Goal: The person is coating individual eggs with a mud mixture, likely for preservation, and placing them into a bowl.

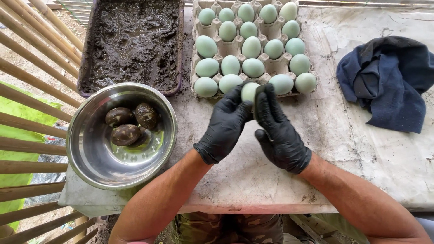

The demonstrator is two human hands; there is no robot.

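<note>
Both my hands wear black gloves and meet over the table's middle. My left hand (224, 126) and my right hand (279, 133) hold one pale green egg (248, 91) between their fingertips. My right hand also presses a thin dark green pad (257, 100) against the egg's side. Just beyond them lies a grey cardboard egg tray (195, 54) filled with several pale green eggs. To the left stands a steel bowl (90, 153) with three mud-coated eggs (131, 122) in it.
A dark tray of wet black mud (131, 40) sits at the back left. A crumpled dark blue cloth (389, 81) lies at the right on the stained white table (352, 149). Bamboo rails (31, 72) run along the left side.
</note>
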